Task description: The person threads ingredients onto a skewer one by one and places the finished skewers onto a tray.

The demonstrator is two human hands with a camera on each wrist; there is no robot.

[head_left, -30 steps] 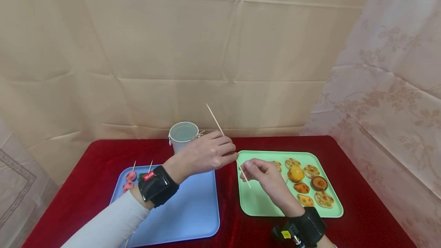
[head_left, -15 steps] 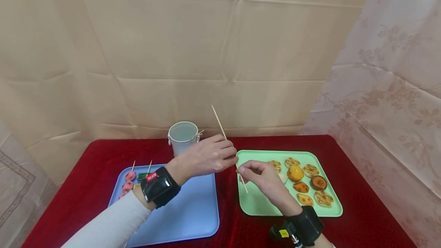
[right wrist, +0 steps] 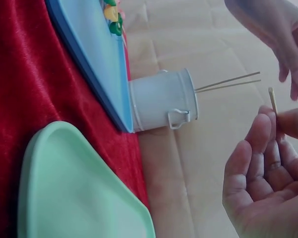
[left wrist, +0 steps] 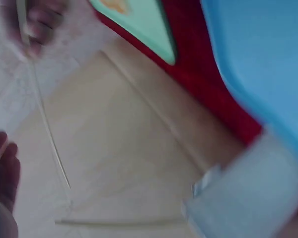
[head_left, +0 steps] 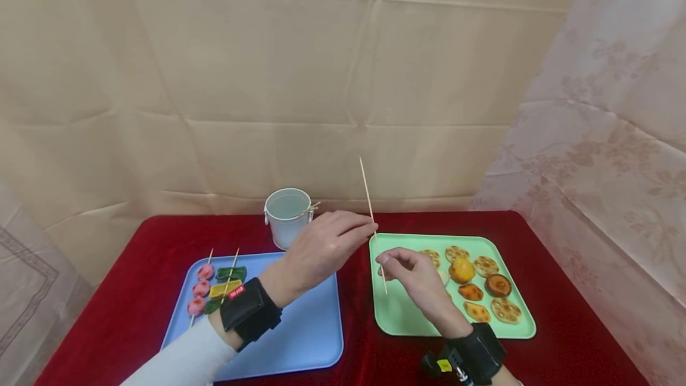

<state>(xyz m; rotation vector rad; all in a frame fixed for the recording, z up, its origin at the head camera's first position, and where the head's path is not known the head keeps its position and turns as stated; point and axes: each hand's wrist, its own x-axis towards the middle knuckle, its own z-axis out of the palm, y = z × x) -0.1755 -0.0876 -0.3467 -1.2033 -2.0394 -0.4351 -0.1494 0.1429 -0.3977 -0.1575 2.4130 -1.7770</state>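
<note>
My right hand (head_left: 415, 282) pinches a thin bamboo skewer (head_left: 366, 186) near its lower end, between thumb and forefinger. The skewer stands nearly upright above the left edge of the green tray (head_left: 399, 317). My left hand (head_left: 328, 242) is beside the skewer's middle, its fingertips overlapping the stick in the head view. From the right wrist view, that left hand (right wrist: 283, 39) shows loosely bent fingers apart from the skewer (right wrist: 273, 99). In the left wrist view, a gap also separates the left fingers (left wrist: 7, 173) from the stick.
Lotus root slices (head_left: 505, 310), a mushroom cap (head_left: 498, 285) and other food pieces lie on the green tray. The blue tray (head_left: 300, 338) carries a skewer of pink balls (head_left: 201, 288) and one of green and yellow pieces (head_left: 225, 289). Behind it stands a white bucket (head_left: 286, 228) with skewers (right wrist: 228, 82).
The skewer has swung from a leftward slant to nearly upright. My left hand has let go of it and its fingers have loosened; my right hand keeps its pinch near the lower end.
</note>
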